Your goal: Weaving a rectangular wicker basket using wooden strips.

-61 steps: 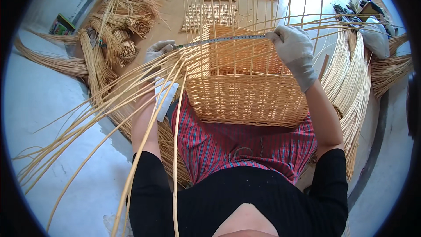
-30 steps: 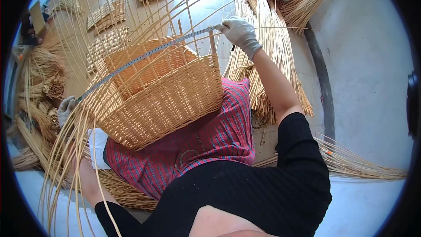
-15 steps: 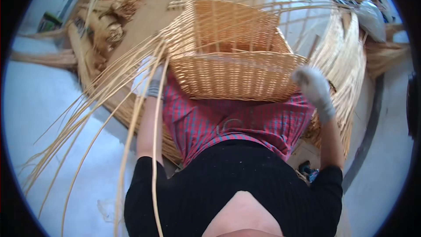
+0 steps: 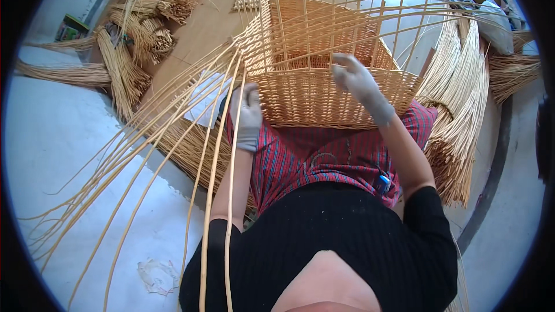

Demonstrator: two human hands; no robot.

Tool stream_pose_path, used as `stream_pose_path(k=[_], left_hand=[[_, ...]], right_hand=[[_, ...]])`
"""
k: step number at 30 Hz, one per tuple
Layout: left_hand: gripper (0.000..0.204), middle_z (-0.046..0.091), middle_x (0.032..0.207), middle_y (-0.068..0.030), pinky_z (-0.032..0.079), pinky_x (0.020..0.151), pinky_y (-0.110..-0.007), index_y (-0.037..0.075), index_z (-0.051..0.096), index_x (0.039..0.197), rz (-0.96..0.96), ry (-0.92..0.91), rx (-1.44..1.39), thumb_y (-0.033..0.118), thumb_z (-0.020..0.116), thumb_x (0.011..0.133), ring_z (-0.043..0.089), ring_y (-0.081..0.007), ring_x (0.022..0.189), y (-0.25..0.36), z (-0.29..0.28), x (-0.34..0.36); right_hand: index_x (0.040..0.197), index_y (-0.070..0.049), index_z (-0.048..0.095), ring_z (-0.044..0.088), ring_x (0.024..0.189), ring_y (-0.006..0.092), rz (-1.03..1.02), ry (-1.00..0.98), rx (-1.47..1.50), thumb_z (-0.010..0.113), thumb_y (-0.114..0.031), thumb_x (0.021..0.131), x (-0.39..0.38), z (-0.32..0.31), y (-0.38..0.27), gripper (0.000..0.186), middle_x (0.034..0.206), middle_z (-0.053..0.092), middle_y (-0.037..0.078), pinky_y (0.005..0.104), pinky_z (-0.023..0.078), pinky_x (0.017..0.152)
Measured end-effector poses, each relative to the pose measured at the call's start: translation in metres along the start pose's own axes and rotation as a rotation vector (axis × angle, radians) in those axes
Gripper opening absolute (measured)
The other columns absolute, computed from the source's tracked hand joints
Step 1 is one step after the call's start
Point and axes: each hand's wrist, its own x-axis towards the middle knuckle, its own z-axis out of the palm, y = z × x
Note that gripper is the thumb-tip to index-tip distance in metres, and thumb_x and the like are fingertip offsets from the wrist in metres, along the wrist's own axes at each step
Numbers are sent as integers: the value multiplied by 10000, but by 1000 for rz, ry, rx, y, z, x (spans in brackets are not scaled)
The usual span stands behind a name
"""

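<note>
Grip of left hand point(image 4: 247, 112) and right hand point(image 4: 359, 85) could not be told; bracing the wicker basket point(image 4: 306, 101) squarely seemed advisable.

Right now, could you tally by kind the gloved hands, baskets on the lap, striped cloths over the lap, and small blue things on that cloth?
Gloved hands: 2 (left hand, right hand)
Woven basket: 1
Striped cloth: 1
Small blue object: 1
Total: 5
</note>
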Motion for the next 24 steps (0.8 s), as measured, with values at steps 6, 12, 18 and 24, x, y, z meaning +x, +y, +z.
stream_pose_path(k=[6, 12, 18, 24], left_hand=[[456, 665, 1326, -271, 541, 996, -414, -26, 626, 1370, -52, -230, 228, 296, 655, 1049, 694, -370, 1064, 27, 11, 32], [662, 658, 1320, -326, 464, 1123, -482, -77, 635, 1331, -148, -496, 289, 502, 663, 1009, 615, -469, 1265, 11, 22, 78], [568, 693, 1206, -291, 526, 979, -514, -48, 655, 1259, 28, -173, 265, 463, 670, 1012, 654, -473, 1136, 21, 34, 58], [363, 630, 1211, -272, 524, 928, -524, -16, 625, 1216, -63, -65, 354, 293, 658, 1028, 627, -455, 1099, 51, 43, 54]], right_hand=[[1226, -30, 664, 626, 730, 118, -190, 2, 269, 534, -256, 1121, -13, 27, 8, 281, 820, 645, -4, 283, 532, 652], [1282, -61, 707, 715, 864, 140, 115, 145, 438, 539, -406, 1114, -31, 31, 55, 419, 992, 754, 41, 271, 531, 656], [1294, 7, 663, 698, 800, 179, 584, -30, 624, 566, -581, 1067, -20, 18, 29, 638, 986, 751, 93, 285, 536, 627], [1426, 35, 572, 711, 1073, 258, 68, -103, 789, 584, -444, 1096, -5, 51, -27, 582, 1236, 709, 157, 342, 596, 920]])
